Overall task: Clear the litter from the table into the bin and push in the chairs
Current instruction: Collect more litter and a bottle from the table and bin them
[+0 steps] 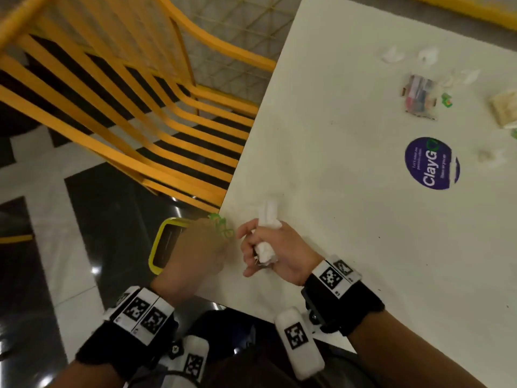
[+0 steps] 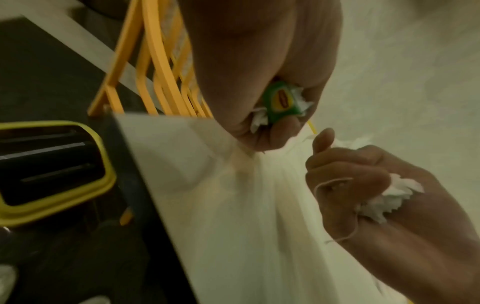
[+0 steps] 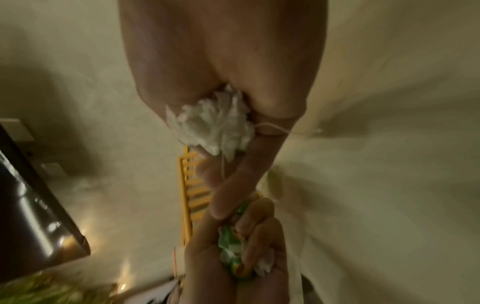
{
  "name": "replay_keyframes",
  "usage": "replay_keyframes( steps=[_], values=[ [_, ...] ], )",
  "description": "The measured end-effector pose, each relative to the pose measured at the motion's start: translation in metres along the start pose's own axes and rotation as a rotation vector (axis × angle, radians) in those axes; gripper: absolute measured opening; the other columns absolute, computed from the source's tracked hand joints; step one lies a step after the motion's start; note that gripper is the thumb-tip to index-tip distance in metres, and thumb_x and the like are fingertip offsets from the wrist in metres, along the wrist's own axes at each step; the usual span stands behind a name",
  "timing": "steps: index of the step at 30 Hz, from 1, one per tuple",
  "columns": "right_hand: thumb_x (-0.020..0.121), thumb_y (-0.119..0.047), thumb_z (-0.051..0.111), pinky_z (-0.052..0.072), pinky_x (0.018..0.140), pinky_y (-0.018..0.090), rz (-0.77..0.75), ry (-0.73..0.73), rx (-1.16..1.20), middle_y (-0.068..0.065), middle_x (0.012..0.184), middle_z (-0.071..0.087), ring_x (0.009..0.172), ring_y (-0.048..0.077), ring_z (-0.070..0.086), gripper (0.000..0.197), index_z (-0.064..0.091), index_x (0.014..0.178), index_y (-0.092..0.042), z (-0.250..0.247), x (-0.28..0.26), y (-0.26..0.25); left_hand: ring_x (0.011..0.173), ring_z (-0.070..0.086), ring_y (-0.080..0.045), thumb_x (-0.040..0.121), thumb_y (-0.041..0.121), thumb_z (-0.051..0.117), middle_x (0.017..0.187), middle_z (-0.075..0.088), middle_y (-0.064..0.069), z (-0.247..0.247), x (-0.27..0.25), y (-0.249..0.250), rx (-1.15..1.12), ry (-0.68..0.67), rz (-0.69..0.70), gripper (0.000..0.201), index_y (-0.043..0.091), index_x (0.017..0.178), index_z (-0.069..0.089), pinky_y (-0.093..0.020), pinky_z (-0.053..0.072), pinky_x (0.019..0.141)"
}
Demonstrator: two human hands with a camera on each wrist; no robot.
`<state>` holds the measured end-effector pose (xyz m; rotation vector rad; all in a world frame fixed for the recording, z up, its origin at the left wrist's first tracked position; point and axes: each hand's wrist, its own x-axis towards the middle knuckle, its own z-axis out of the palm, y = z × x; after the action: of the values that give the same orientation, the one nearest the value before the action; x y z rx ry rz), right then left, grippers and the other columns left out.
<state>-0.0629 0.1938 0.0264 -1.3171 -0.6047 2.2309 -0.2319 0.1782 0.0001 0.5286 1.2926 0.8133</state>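
My left hand (image 1: 205, 242) hovers at the near left corner of the white table (image 1: 349, 169), its fingers curled round a green wrapper (image 2: 281, 101) and bits of white tissue. Just to its right, my right hand (image 1: 265, 252) grips a crumpled white tissue (image 1: 267, 219) with a thin string trailing over its fingers (image 2: 335, 185). The yellow-rimmed bin (image 1: 165, 243) stands on the floor below the table corner, directly beside the left hand. More litter lies at the far right: tissue scraps (image 1: 425, 54), a clear packet (image 1: 419, 98), a small green wrapper (image 1: 446, 99).
A yellow slatted chair (image 1: 134, 107) stands out from the table's left side, over black and white floor tiles. A purple round sticker (image 1: 430, 163) is on the tabletop. A pale flat box (image 1: 506, 107) and another tissue scrap (image 1: 491, 157) lie near the right edge.
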Motion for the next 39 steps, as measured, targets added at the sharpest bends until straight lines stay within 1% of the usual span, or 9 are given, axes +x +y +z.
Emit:
replay_keyframes(
  steps=[6, 10, 18, 22, 29, 32, 35, 37, 39],
  values=[
    [0.091, -0.002, 0.045, 0.026, 0.034, 0.016, 0.063, -0.083, -0.125, 0.008, 0.067, 0.058, 0.039, 0.008, 0.037, 0.018, 0.058, 0.083, -0.010, 0.055, 0.047, -0.004, 0.049, 0.046, -0.015, 0.085, 0.002, 0.056, 0.063, 0.047, -0.009, -0.078, -0.007, 0.003, -0.122, 0.064, -0.027, 0.013, 0.008, 0.076, 0.063, -0.023, 0.035, 0.040],
    [0.093, -0.019, 0.051, 0.022, 0.035, 0.016, 0.042, -0.080, -0.168, 0.001, 0.061, 0.052, 0.040, 0.005, 0.036, 0.015, 0.062, 0.091, -0.009, 0.099, 0.080, 0.010, 0.049, 0.050, -0.013, 0.092, 0.015, 0.052, 0.064, 0.048, -0.007, -0.145, 0.006, -0.004, -0.219, 0.185, -0.056, 0.017, 0.003, 0.082, 0.059, -0.021, 0.040, 0.041],
    [0.088, -0.025, 0.051, 0.016, 0.032, 0.016, 0.157, 0.383, -0.095, 0.002, 0.052, 0.040, 0.038, 0.011, 0.029, 0.031, 0.049, 0.059, -0.013, 0.185, 0.204, 0.068, 0.039, 0.049, -0.019, 0.084, 0.004, 0.061, 0.062, 0.050, -0.016, -0.274, 0.062, -0.013, 0.050, 0.346, -0.181, 0.016, 0.001, 0.069, 0.057, -0.022, 0.040, 0.038],
    [0.088, -0.020, 0.049, 0.025, 0.038, 0.019, 0.320, 0.623, -0.154, 0.002, 0.054, 0.041, 0.043, 0.015, 0.035, 0.031, 0.047, 0.057, -0.013, 0.160, 0.267, 0.117, 0.036, 0.050, -0.007, 0.083, 0.006, 0.064, 0.056, 0.053, -0.009, -0.307, 0.102, -0.046, 0.337, 0.337, -0.214, 0.017, 0.010, 0.067, 0.059, -0.018, 0.043, 0.038],
    [0.098, -0.025, 0.031, 0.040, 0.056, 0.025, 0.427, 0.758, -0.329, -0.001, 0.065, 0.044, 0.056, 0.011, 0.043, 0.037, 0.041, 0.063, -0.021, 0.072, 0.352, 0.218, 0.074, 0.068, -0.031, 0.083, 0.018, 0.062, 0.082, 0.069, -0.014, -0.331, 0.194, -0.146, 0.543, 0.366, -0.308, 0.008, 0.014, 0.091, 0.062, -0.041, 0.058, 0.070],
    [0.096, -0.024, 0.036, 0.049, 0.060, 0.029, 0.460, 0.710, -0.393, 0.003, 0.075, 0.052, 0.063, 0.016, 0.050, 0.028, 0.052, 0.075, -0.015, 0.051, 0.391, 0.253, 0.056, 0.062, -0.021, 0.086, 0.012, 0.061, 0.069, 0.065, -0.008, -0.334, 0.216, -0.171, 0.389, 0.467, -0.285, 0.009, 0.008, 0.094, 0.063, -0.027, 0.056, 0.048],
    [0.095, -0.023, 0.039, 0.050, 0.046, 0.020, 0.499, 0.670, -0.379, 0.015, 0.092, 0.060, 0.074, 0.025, 0.062, 0.035, 0.053, 0.116, 0.001, 0.048, 0.415, 0.274, 0.051, 0.058, -0.017, 0.087, 0.010, 0.060, 0.066, 0.062, -0.009, -0.339, 0.215, -0.175, 0.193, 0.578, -0.263, 0.003, 0.008, 0.086, 0.062, -0.019, 0.048, 0.038],
    [0.095, -0.025, 0.040, 0.056, 0.070, 0.033, 0.497, 0.687, -0.398, 0.023, 0.118, 0.059, 0.103, 0.037, 0.061, 0.040, 0.048, 0.125, 0.002, 0.051, 0.427, 0.282, 0.046, 0.058, -0.012, 0.086, 0.008, 0.060, 0.059, 0.062, -0.006, -0.343, 0.208, -0.170, 0.009, 0.615, -0.286, 0.011, 0.012, 0.077, 0.062, -0.019, 0.047, 0.041],
    [0.096, -0.023, 0.039, 0.044, 0.094, 0.040, 0.516, 0.713, -0.435, 0.024, 0.130, 0.052, 0.119, 0.038, 0.051, 0.041, 0.045, 0.128, 0.002, 0.055, 0.435, 0.284, 0.052, 0.061, -0.016, 0.086, 0.008, 0.060, 0.058, 0.063, -0.005, -0.345, 0.199, -0.167, -0.125, 0.610, -0.308, 0.013, 0.014, 0.074, 0.063, -0.026, 0.051, 0.051]
  ],
)
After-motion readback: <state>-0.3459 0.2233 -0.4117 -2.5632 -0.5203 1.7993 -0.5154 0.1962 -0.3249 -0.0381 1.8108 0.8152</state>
